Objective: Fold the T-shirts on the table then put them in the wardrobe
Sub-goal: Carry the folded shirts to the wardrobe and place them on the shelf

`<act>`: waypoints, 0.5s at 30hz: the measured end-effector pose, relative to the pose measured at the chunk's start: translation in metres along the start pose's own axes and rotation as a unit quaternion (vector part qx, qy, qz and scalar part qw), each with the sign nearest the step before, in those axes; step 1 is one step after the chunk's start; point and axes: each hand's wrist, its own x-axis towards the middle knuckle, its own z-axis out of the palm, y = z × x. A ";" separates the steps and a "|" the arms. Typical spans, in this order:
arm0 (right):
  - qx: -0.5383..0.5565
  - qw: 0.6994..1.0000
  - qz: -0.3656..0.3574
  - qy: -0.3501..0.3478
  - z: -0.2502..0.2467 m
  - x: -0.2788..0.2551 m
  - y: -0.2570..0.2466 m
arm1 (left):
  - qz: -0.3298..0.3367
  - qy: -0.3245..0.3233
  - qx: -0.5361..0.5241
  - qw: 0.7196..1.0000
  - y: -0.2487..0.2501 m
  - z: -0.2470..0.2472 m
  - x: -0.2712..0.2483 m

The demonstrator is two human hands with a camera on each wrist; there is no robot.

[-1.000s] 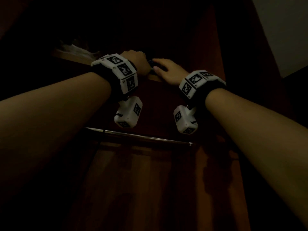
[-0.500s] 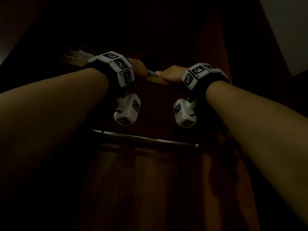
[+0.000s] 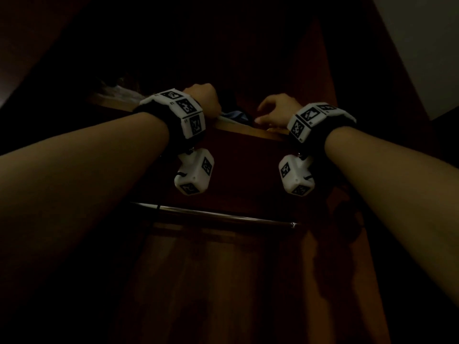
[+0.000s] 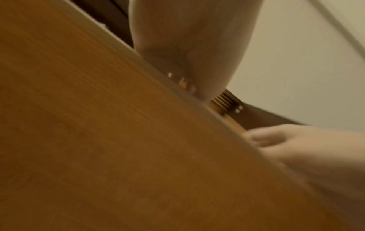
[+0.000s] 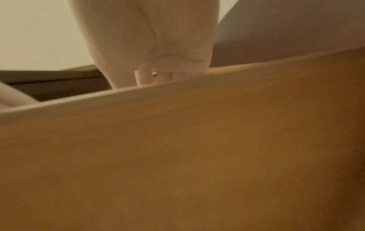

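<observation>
Both arms reach up to a high wooden shelf point(image 3: 248, 132) inside the dark wardrobe. A folded blue T-shirt point(image 3: 236, 116) lies on the shelf between my hands, mostly hidden in shadow. My left hand point(image 3: 203, 99) is at the shirt's left end, its fingers hidden over the shelf edge. My right hand point(image 3: 275, 112) is at the shirt's right end with fingers loosely bent. The left wrist view shows the shelf's underside point(image 4: 118, 140), the left palm point(image 4: 187, 46) and the blurred right hand point(image 4: 296, 148). The right wrist view shows the shelf point(image 5: 177, 156) and the right palm point(image 5: 150, 39), fingers hidden.
A metal hanging rail point(image 3: 223, 216) runs across below the shelf. Pale cloth point(image 3: 119, 93) lies on the shelf to the left of my hands. The wardrobe's side panel point(image 3: 335, 170) stands close on the right, with a pale wall point(image 3: 422, 45) beyond it.
My hands have drawn apart along the shelf edge, the right one shifting right and lifting from flat to loosely bent. More of the blue shirt shows between them.
</observation>
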 end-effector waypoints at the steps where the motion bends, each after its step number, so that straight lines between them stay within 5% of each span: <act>1: 0.014 1.000 -0.017 -0.006 0.002 0.004 -0.006 | -0.012 0.011 -0.002 1.000 -0.001 -0.001 0.001; 9: -0.223 0.965 -0.087 -0.107 0.027 0.044 -0.038 | -0.005 -0.003 0.013 1.000 -0.023 -0.002 0.000; 15: -0.281 0.954 -0.084 -0.057 0.025 0.054 -0.041 | -0.017 -0.047 0.005 0.999 -0.027 -0.008 0.004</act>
